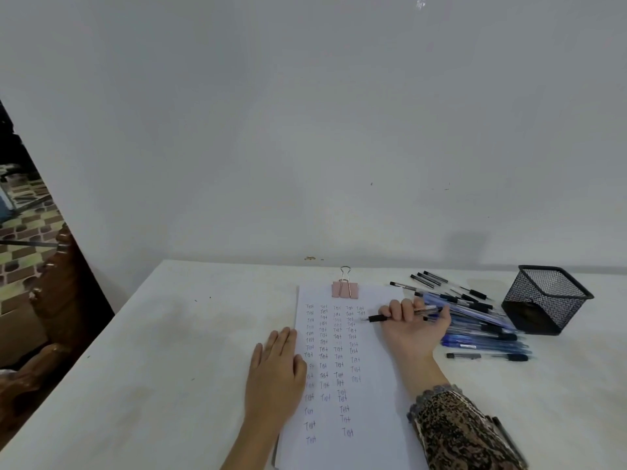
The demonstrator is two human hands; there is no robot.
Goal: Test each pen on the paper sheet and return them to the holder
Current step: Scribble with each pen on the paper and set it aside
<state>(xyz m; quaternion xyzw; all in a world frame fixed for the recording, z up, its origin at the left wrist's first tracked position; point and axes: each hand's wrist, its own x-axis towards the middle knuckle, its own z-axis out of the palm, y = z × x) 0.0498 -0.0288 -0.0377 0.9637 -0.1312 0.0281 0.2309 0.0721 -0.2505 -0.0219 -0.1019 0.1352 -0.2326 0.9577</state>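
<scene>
White paper sheet point(369, 368): flat on the table, right in front of the person, columns of the word "Test" running down it in dark and blue ink.
Clip point(345, 289): pink, biting the top edge of the sheet, wire handle pointing toward the wall.
Left hand point(276, 368): palm down, fingers straight and close together, pressing on the sheet's left edge, half on paper and half on table.
Right hand point(414, 329): over the sheet's upper right corner, palm turned up, fingers curled round a pen.
Pen point(378, 318): lying across those fingers, black grip sticking out to the left, tip aimed at the top rows of writing. Whether the tip touches the paper, I cannot tell.
Pens point(481, 325): a loose heap on the table just right of the right hand, black ones fanned out at the back, blue ones stacked in the middle, one dark pen lying alone at the near edge.
Holder point(546, 300): black wire mesh, square, open top, standing just beside the heap on its right.
Table point(169, 351): pale, lightly smudged, pushed against the wall.
Sleeve point(454, 432): brown and black speckled pattern with a lace cuff, on the right forearm.
Chair point(57, 300): carved brown wood, off the table's left side.
</scene>
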